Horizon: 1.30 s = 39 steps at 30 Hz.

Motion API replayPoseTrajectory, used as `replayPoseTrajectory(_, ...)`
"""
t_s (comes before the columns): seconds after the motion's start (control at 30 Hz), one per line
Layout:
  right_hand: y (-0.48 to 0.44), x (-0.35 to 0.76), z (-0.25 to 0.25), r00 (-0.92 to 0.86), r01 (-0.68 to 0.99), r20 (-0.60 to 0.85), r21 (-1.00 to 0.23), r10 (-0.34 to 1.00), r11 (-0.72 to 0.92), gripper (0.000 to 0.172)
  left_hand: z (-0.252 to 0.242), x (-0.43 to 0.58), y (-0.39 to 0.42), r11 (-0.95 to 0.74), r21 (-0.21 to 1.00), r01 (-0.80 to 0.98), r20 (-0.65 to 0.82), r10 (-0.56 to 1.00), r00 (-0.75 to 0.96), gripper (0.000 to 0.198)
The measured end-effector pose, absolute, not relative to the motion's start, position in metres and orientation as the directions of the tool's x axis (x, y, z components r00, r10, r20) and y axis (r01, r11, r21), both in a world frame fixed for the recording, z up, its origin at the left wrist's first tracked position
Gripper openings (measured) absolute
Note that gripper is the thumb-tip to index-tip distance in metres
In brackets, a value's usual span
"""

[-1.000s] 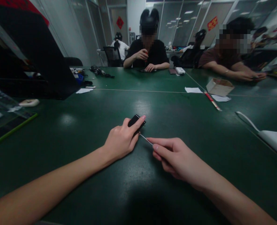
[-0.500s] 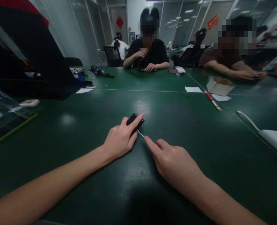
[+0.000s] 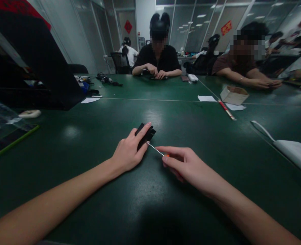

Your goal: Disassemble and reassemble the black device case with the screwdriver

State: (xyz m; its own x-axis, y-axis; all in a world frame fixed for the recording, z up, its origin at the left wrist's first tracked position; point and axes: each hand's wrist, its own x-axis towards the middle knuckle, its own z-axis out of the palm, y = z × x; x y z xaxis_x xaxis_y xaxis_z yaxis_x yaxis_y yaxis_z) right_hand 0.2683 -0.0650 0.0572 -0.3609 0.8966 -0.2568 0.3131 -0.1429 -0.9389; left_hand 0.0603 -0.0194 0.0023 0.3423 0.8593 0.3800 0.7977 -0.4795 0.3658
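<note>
My left hand [image 3: 130, 149] rests on the green table [image 3: 150, 190] with its fingers closed over a small black device [image 3: 145, 132], pinning it down. My right hand [image 3: 184, 165] pinches a thin screwdriver [image 3: 155, 149] with an orange handle. Its metal shaft points up-left, and the tip touches the near edge of the black device beside my left fingers.
A dark open case [image 3: 35, 68] and a green-edged phone [image 3: 10, 139] lie at the left. A small cardboard box [image 3: 234, 95], paper slips and a red pen [image 3: 226, 109] sit at the far right, white paper [image 3: 290, 153] nearer. Two people work across the table.
My right hand drew back slightly and re-gripped the screwdriver, so more of the shaft and the orange handle show. My left hand stays on the black device, which has tilted a little.
</note>
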Motion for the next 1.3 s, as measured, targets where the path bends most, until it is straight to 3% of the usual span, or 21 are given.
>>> replayPoseTrajectory(0.1,-0.066,0.272,0.063,-0.408,0.040,-0.373,-0.919,0.834,-0.391,0.046,0.002,0.060,-0.019,-0.492,0.342,0.801,0.379,0.852,0.361,0.062)
replayPoseTrajectory(0.2,-0.067,0.275,0.067,-0.415,0.012,-0.413,-0.894,0.811,-0.449,0.045,0.003,0.060,-0.020,-0.508,0.267,0.819,0.374,0.838,0.397,0.062)
replayPoseTrajectory(0.33,-0.068,0.274,0.068,-0.344,0.194,-0.373,-0.926,0.862,-0.323,0.045,0.005,0.061,-0.021,-0.516,0.142,0.845,0.366,0.820,0.440,0.061)
replayPoseTrajectory(0.47,-0.070,0.270,0.062,-0.305,0.446,-0.166,-0.895,0.938,-0.013,0.028,0.007,0.063,-0.022,-0.495,0.061,0.867,0.339,0.827,0.449,0.063)
replayPoseTrajectory(0.53,-0.073,0.268,0.057,-0.335,0.558,0.029,-0.799,0.942,0.223,0.024,0.009,0.065,-0.023,-0.479,0.050,0.876,0.331,0.836,0.438,0.062)
replayPoseTrajectory(0.63,-0.078,0.268,0.049,-0.476,0.653,0.248,-0.543,0.844,0.528,0.029,0.010,0.067,-0.023,-0.465,0.051,0.884,0.327,0.844,0.425,0.062)
replayPoseTrajectory(0.77,-0.080,0.269,0.043,-0.603,0.754,0.234,-0.147,0.763,0.641,0.031,0.011,0.066,-0.023,-0.455,0.090,0.886,0.320,0.856,0.407,0.063)
replayPoseTrajectory(0.87,-0.077,0.270,0.042,-0.646,0.745,0.221,-0.024,0.731,0.666,0.030,0.007,0.065,-0.021,-0.454,0.268,0.850,0.328,0.872,0.363,0.062)
replayPoseTrajectory(0.97,-0.072,0.272,0.041,-0.615,0.721,0.312,-0.149,0.724,0.677,0.031,0.000,0.065,-0.019,-0.442,0.627,0.642,0.357,0.895,0.267,0.065)
replayPoseTrajectory(1.03,-0.067,0.274,0.039,-0.519,0.714,0.390,-0.292,0.761,0.637,0.031,-0.003,0.067,-0.019,-0.360,0.850,0.384,0.307,0.932,0.195,0.069)
replayPoseTrajectory(1.1,-0.063,0.276,0.037,-0.440,0.710,0.418,-0.380,0.795,0.593,0.025,-0.003,0.071,-0.019,-0.198,0.977,0.081,0.182,0.967,0.179,0.064)
replayPoseTrajectory(1.2,-0.058,0.279,0.034,-0.453,0.727,0.378,-0.367,0.808,0.580,0.024,0.001,0.074,-0.018,0.067,0.948,-0.312,0.001,0.977,0.212,0.045)
replayPoseTrajectory(1.3,-0.057,0.281,0.032,-0.488,0.780,0.327,-0.254,0.809,0.573,0.030,0.005,0.073,-0.014,0.230,0.814,-0.533,-0.117,0.964,0.238,0.035)
